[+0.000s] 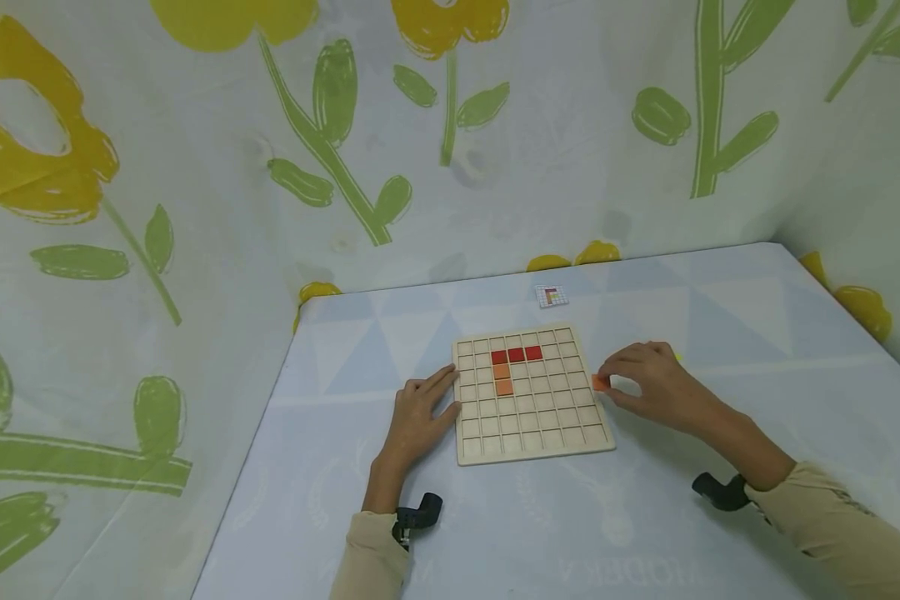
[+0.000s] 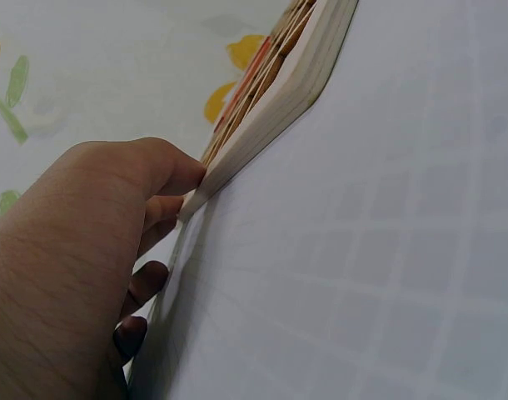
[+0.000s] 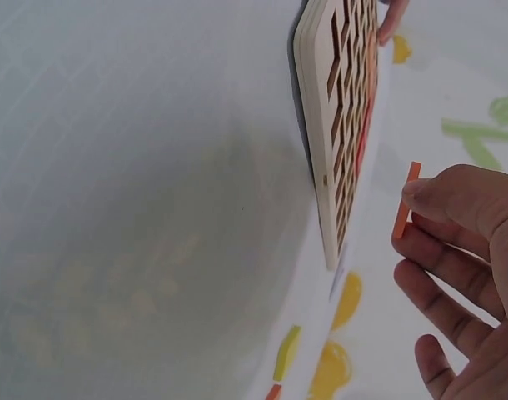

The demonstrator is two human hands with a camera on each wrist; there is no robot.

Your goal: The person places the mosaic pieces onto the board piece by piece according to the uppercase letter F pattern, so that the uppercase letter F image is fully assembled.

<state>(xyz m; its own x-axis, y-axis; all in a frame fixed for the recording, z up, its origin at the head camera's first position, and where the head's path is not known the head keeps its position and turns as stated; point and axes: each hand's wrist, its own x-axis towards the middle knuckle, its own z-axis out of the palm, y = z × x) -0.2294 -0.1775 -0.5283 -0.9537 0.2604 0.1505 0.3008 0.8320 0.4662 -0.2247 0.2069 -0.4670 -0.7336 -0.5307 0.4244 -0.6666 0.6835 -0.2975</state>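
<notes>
The right hand pinches an orange tile between thumb and fingers, just beside the board's right edge; the right wrist view shows the remaining fingers loosely bent and apart. The tile is flat and thin, seen there nearly edge-on as a narrow strip. The left hand is unclenched, its fingers extended and its thumb spread from them, fingertips and thumb touching the left edge of the board.

The board is pale wood, square with rounded corners, its face divided by raised ribs into a grid of shallow cells. Its side looks smooth and layered in the left wrist view. Three red tiles sit side by side in the second row from the far edge, and two orange ones run toward the person below the leftmost red, making a bent line.

Beyond the board lies a small card printed with a grid and coloured squares. A yellow piece rests past the right hand. Both wrists carry black cameras below tan sleeves of creased cloth. The table has a pale blue and white triangle pattern; behind it hangs wrinkled white sheeting with yellow flowers and green leaves.
</notes>
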